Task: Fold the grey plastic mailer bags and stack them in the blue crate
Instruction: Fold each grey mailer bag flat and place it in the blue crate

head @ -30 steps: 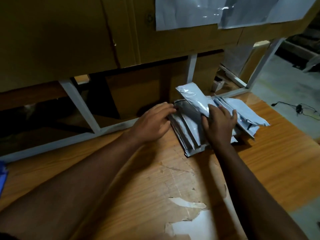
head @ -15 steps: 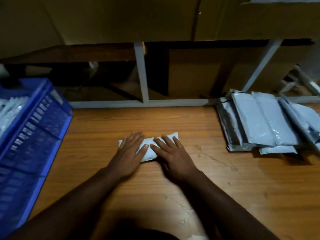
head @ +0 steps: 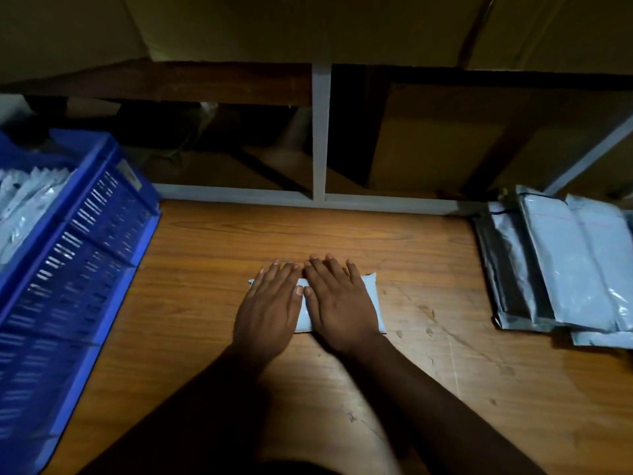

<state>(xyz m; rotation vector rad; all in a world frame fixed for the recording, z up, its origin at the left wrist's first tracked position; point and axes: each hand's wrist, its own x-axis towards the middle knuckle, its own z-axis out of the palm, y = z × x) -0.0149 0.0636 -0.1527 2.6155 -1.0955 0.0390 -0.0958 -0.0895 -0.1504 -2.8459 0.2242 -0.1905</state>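
Mailer bag (head: 371, 296) folded small, pale grey, puffy; left hand (head: 269, 310), right hand (head: 337, 306) press flat, fingers straight

both hands lie palm down, side by side, fingers straight and pointing away from the body; the left hand (head: 267, 311) has its fingers close together, thumb tucked toward the right hand (head: 337, 308); the right hand's fingers are slightly spread; the two thumbs nearly touch at their tips; both forearms are bare and reach forward from the bottom edge, converging toward the hands; the wrists are flat and low, the lower arms in shadow
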